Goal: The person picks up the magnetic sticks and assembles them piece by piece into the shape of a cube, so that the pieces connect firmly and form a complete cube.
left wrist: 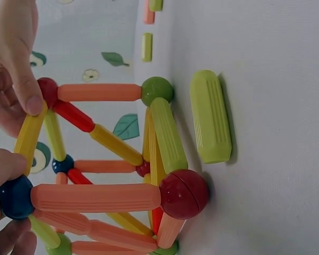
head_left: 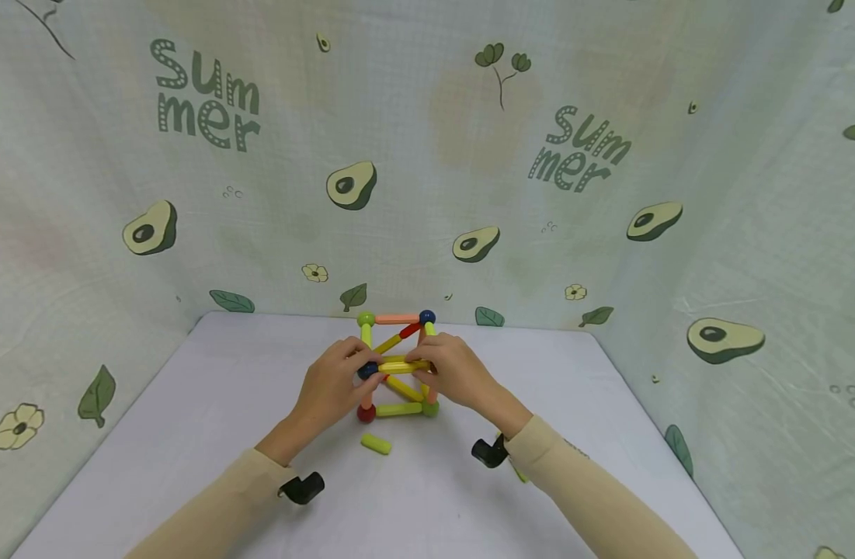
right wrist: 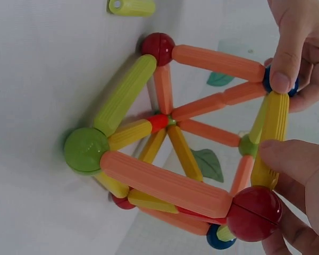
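A box-like frame of magnetic rods and balls stands on the table, with orange, yellow, green and red rods joined at red, blue and green balls. At its upper near edge a yellow magnetic rod (right wrist: 271, 133) spans from a blue ball (left wrist: 16, 196) to a red ball (right wrist: 253, 213). My left hand (head_left: 332, 384) grips the blue ball between thumb and fingers. The right hand (head_left: 462, 373) pinches the yellow rod close to the red ball, its thumb on the rod. Diagonal rods cross the frame's sides; in the head view both hands cover parts of it.
A loose light-green rod (head_left: 376, 443) lies on the white table (head_left: 210, 404) in front of the frame. Another green rod (head_left: 520, 472) is partly hidden by the right sleeve. Patterned cloth (head_left: 413, 116) hangs behind the table and at both sides.
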Demonstrator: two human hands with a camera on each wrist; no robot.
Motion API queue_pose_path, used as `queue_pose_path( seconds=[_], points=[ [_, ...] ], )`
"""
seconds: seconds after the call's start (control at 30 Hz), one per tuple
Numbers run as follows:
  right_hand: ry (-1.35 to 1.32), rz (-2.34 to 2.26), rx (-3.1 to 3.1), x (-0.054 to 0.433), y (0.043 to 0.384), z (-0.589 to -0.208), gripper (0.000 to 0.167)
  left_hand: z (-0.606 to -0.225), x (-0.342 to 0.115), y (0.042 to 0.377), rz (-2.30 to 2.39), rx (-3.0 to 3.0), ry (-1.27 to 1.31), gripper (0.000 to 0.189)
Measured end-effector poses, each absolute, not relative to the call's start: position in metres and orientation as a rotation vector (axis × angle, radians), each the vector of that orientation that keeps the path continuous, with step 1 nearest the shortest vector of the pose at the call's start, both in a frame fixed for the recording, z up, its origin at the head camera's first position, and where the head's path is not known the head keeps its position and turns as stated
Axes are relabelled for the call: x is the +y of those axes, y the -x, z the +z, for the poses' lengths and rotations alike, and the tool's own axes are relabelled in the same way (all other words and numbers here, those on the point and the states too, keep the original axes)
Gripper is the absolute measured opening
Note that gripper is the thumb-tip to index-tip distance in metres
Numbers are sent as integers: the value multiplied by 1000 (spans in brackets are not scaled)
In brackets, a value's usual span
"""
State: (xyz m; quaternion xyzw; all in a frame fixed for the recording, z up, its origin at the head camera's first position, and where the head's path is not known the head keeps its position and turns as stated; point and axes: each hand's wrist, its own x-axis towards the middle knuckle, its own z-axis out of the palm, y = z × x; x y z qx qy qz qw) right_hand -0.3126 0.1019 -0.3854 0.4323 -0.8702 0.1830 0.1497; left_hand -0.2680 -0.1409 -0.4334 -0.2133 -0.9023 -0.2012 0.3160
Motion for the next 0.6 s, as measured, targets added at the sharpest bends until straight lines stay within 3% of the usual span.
queue_pose_path(
  seconds=[0.6],
  points=[
    [-1245,557,-2403,121,285,-387,20,-434,-149,271,-563,-2384,652,37]
  ],
)
